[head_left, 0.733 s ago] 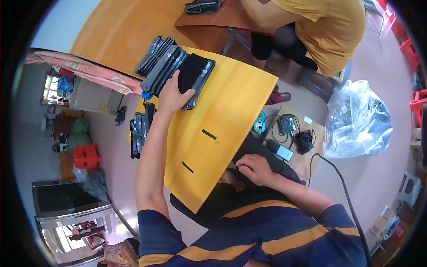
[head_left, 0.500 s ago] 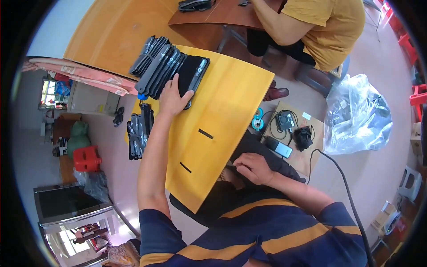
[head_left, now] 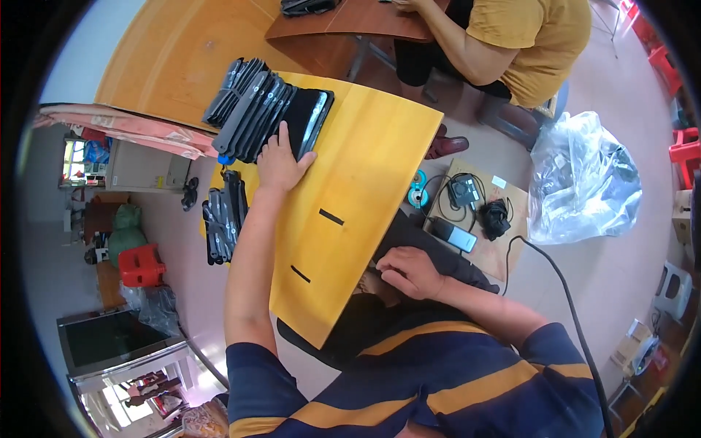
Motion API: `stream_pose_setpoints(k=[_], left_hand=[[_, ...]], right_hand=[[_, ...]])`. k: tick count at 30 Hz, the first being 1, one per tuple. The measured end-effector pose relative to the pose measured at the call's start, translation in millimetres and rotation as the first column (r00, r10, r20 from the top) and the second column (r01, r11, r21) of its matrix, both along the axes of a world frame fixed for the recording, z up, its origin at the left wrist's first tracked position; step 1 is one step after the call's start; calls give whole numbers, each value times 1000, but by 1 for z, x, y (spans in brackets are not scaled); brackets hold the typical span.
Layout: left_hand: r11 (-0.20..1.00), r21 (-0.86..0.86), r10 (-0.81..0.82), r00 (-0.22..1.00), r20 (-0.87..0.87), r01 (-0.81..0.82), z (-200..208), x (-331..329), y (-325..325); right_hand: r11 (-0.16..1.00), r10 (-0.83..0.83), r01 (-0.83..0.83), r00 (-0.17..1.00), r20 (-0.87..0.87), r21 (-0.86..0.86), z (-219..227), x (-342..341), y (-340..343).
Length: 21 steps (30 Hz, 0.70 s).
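We see a pale floor (head_left: 613,288), glare (head_left: 200,375) at lower left; on our left are a red stool (head_left: 142,264), a dark screen (head_left: 109,339) and a bright window (head_left: 74,157). On our right stands a white stool (head_left: 677,283); ahead, a brown table (head_left: 350,23).

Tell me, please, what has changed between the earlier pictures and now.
The left hand has slid slightly toward the person across the flat, black stacked pieces on the yellow tabletop; the co-worker's bare forearm has drawn back rightward. Nothing was visibly taken or released. The right hand stays resting by the black-trousered leg; the pieces stay put.
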<state>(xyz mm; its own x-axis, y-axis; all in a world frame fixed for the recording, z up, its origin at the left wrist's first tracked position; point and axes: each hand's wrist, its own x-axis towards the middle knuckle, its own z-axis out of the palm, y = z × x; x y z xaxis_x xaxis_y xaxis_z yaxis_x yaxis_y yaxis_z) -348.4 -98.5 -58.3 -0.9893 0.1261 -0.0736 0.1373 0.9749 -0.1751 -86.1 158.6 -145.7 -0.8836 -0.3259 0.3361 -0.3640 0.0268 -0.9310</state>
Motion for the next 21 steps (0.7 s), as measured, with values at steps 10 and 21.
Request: stream_pose_setpoints(k=[10,21], left_hand=[[985,160,-68,998,-11,69,-4,-9,-15],[937,344,-93,990,109,50,14,1,3]], right_hand=[[1000,-4,5,1000,-25,18,1,-1,0],[1000,-6,6,999,-34,-10,2,0,2]])
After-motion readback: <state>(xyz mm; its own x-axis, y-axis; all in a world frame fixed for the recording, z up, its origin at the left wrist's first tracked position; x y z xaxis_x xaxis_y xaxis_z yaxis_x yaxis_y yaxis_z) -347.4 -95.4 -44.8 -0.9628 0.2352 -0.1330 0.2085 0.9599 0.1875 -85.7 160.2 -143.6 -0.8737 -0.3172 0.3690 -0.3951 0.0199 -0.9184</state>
